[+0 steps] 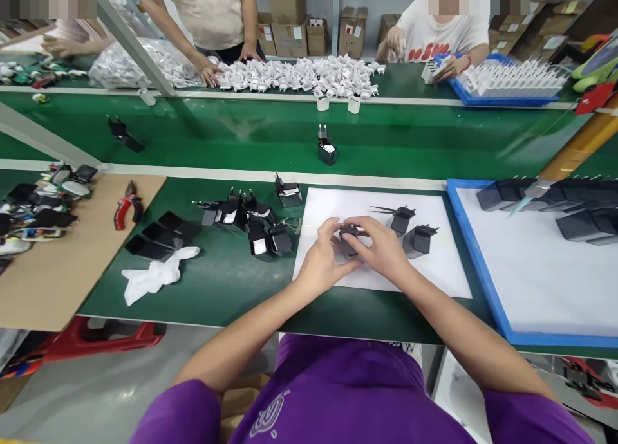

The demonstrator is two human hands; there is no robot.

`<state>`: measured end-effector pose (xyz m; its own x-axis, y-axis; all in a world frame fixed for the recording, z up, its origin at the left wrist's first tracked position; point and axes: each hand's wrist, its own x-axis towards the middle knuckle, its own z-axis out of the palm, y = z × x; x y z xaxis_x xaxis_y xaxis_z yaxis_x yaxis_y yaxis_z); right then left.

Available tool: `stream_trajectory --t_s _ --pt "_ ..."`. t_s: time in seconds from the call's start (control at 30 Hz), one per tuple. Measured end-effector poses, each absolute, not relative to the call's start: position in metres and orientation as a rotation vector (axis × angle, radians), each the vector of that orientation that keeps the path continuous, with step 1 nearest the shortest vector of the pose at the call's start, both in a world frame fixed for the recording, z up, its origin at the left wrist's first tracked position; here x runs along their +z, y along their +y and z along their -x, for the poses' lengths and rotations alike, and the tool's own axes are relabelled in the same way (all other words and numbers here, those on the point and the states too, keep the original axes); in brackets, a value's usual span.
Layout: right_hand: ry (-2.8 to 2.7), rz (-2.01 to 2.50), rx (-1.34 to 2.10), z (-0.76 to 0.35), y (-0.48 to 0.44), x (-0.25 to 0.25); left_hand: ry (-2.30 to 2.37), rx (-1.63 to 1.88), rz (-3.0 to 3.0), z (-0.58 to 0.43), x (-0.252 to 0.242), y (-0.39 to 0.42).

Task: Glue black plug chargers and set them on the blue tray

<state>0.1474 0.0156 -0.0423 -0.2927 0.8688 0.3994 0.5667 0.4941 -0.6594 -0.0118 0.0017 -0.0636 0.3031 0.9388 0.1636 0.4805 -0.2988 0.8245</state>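
A black plug adapter [348, 243] is clasped by left hand [320, 256] and right hand [384, 246], while finished-looking adapters [502, 197] are trayed [541, 289] and open-topped housings [259, 246] are seemingly left incomplete.

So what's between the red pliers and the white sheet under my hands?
In the head view, black pieces, then a cluster of black plug housings, lie between the pliers and the sheet.

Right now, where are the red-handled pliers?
In the head view, the pliers lie on the left side, on the brown board near its right edge, just left of the flat black pieces.
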Motion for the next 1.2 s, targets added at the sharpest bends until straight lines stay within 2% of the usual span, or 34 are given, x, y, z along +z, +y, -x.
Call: stream_trajectory --t_s 0.23,0.47,0.97,1.2 --pt "-1.93 1.022 0.722 -0.174 0.01 -0.046 1.18 0.816 -1.826 0.01 -0.065 0.012" --pt "-1.871 1.053 0.736 -0.177 0.005 -0.055 1.109 0.824 -1.772 0.012 -0.071 0.013" --pt "-1.945 1.13 0.606 -0.168 0.011 -0.055 1.107 0.809 -1.704 0.012 -0.073 0.017" --pt "-1.971 1.137 0.445 -0.164 0.009 -0.06 0.902 0.827 -1.582 0.019 -0.066 0.019"
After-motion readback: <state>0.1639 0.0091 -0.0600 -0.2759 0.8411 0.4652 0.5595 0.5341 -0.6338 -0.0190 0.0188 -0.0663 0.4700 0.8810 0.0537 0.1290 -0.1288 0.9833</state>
